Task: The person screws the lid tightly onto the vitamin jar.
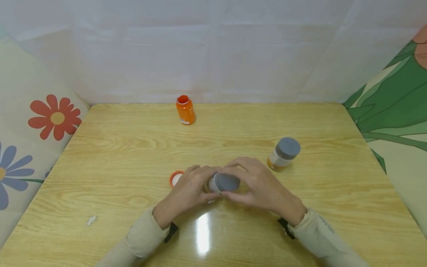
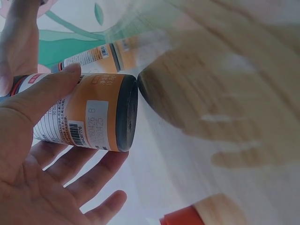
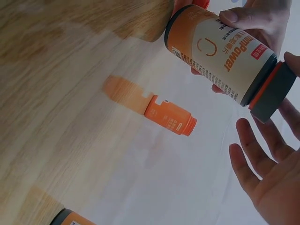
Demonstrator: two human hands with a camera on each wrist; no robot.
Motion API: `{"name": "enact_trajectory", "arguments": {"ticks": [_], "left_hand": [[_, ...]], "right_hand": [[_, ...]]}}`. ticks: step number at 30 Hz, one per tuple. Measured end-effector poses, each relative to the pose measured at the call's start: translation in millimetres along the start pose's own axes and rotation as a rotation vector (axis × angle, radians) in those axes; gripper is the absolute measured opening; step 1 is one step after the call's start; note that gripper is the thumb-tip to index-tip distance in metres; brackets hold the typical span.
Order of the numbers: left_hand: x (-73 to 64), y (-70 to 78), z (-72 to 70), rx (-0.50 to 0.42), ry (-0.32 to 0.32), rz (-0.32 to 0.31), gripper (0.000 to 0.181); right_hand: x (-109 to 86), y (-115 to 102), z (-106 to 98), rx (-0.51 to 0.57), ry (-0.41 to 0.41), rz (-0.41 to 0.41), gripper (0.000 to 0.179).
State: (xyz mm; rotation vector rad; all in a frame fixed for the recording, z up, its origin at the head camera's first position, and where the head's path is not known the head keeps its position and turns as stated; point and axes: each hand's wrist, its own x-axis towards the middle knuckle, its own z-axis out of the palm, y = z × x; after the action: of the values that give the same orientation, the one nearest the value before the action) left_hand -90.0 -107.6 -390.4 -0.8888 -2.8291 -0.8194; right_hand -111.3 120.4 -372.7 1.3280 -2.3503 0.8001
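Observation:
A white-and-orange supplement bottle (image 3: 218, 54) is between my two hands over the near middle of the table. Around its body curl the thumb and fingers of my left hand (image 1: 190, 188). My right hand (image 1: 258, 181) has its thumb and a finger on the dark grey lid (image 3: 275, 93), pinching its sides. An orange band shows beneath the lid in the right wrist view, and the bottle tilts there. In the left wrist view the dark base (image 2: 127, 112) faces the tabletop. A red-orange cap (image 1: 175, 178) lies beside my left hand, partly covered by it.
An uncapped orange bottle (image 1: 185, 111) stands near the table's back edge. To the right of my hands stands a second grey-lidded bottle (image 1: 282, 155). A small white scrap (image 1: 91, 220) is at the left of the wooden table (image 1: 116, 167). A white sheet (image 1: 213, 55) hangs behind.

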Motion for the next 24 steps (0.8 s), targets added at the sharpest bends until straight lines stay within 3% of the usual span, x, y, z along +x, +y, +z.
{"name": "enact_trajectory", "arguments": {"ticks": [15,24], "left_hand": [[-0.4,-1.1,-0.1,-0.015,-0.019,-0.027,0.072],[0.8,-2.5,0.4,-0.024,-0.02,-0.025,0.071]], "right_hand": [[4.9,-4.6,-5.6,-0.058,-0.105,0.088,0.068],[5.0,-5.8,-2.3,-0.042,-0.171,0.202,0.076]]}}
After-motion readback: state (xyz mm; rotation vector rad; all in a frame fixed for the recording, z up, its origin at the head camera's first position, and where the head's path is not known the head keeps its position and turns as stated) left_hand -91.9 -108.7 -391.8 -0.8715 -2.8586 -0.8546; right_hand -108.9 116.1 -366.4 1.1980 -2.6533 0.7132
